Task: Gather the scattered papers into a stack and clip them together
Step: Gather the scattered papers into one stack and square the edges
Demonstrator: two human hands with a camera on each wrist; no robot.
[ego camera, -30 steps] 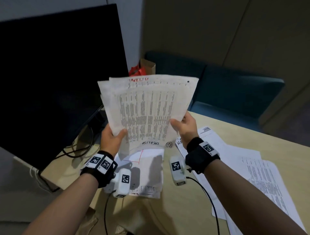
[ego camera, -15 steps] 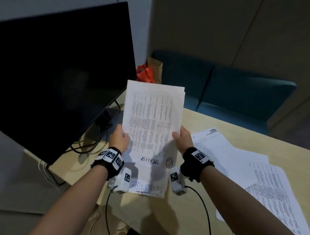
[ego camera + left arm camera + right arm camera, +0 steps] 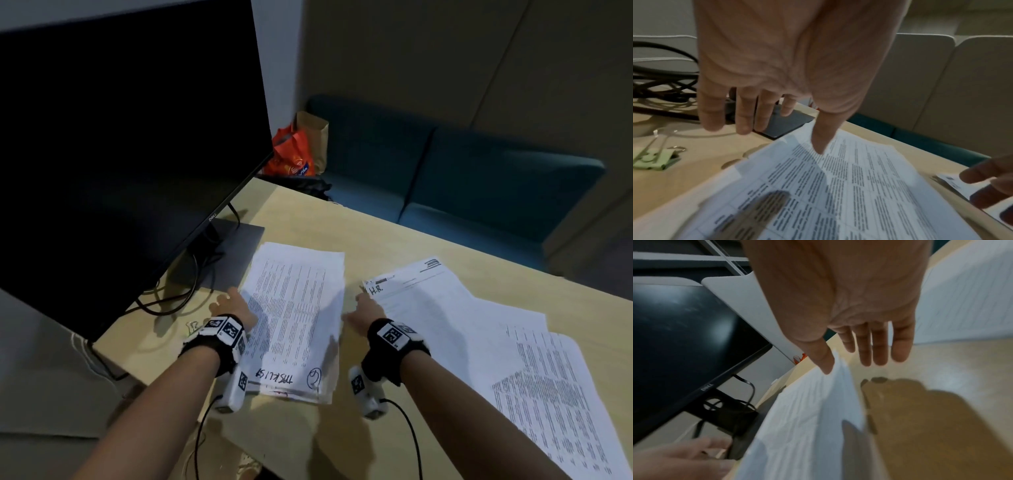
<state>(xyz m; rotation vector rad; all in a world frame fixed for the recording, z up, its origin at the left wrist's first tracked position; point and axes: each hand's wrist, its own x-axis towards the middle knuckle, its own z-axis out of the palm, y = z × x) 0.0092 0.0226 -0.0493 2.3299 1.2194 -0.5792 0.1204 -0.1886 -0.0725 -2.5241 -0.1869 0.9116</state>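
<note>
A stack of printed papers [image 3: 298, 308] lies flat on the wooden table [image 3: 394, 240] between my two hands. My left hand [image 3: 230, 303] is at the stack's left edge with fingers straight and spread, holding nothing; in the left wrist view its thumb [image 3: 819, 142] reaches over the stack [image 3: 838, 186]. At the stack's right edge my right hand [image 3: 364, 308] is open, its thumb [image 3: 824, 363] beside the paper edge [image 3: 807, 418]. A green binder clip [image 3: 653, 160] lies on the table left of the stack. Loose sheets [image 3: 462, 325] are spread to the right.
A black monitor [image 3: 120, 137] stands at the left on a dark base [image 3: 236, 246], with cables [image 3: 171, 298] trailing behind my left hand. A teal sofa [image 3: 479, 178] and an orange bag [image 3: 291, 154] are beyond the table's far edge. More printed sheets [image 3: 548, 394] overhang at the right.
The stack was held upright in both hands; it now lies flat on the table, and both hands have let go and opened beside it.
</note>
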